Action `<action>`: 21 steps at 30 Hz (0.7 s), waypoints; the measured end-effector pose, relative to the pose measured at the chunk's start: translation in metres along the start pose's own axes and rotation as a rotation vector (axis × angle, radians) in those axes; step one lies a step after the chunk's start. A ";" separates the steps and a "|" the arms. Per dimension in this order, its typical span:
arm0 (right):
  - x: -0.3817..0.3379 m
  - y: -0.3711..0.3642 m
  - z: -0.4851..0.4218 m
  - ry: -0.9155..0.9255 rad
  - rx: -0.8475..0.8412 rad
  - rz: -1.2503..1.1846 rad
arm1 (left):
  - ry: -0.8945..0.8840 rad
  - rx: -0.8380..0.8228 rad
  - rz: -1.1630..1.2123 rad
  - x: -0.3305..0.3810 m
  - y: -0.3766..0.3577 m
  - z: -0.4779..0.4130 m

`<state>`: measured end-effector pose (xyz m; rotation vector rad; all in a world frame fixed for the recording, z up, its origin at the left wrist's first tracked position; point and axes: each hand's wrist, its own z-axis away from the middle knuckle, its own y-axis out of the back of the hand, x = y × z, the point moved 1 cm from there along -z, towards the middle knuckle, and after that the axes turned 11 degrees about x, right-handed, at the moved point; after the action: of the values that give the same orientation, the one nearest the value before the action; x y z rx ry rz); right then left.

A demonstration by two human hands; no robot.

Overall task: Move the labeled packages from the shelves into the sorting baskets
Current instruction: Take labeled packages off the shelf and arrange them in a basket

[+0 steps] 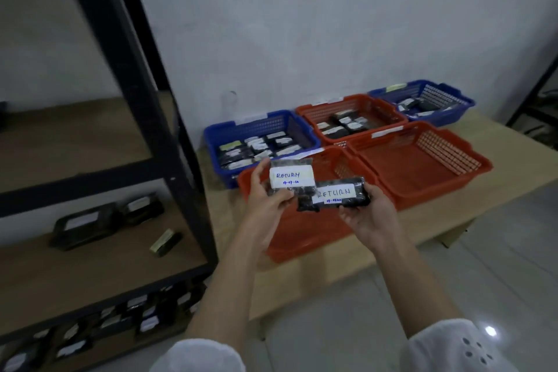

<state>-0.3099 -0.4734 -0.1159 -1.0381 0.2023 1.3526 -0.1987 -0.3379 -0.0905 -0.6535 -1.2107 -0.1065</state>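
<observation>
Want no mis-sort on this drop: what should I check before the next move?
1. Left hand holds the left package: ok.
2. Right hand holds the right package: ok.
3. Labels readable: ok, both read RETURN.
4. Basket tags match RETURN: cannot tell, too blurred to read.
5. Room in the near orange basket under the hands: ok, bare bottom shows.
6. Shelf cleared: not ok, shelf packages lie on it.
</observation>
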 end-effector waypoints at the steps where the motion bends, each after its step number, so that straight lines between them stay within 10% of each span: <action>1: -0.012 0.008 -0.010 0.002 0.016 -0.004 | 0.018 -0.006 0.005 -0.005 -0.016 -0.005; 21: -0.266 0.119 -0.244 -0.161 -0.062 0.153 | -0.013 0.184 0.128 -0.133 -0.322 -0.114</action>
<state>-0.3798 -0.8462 -0.1366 -0.9751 0.1215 1.5826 -0.2862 -0.6934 -0.0996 -0.5686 -1.1718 0.1153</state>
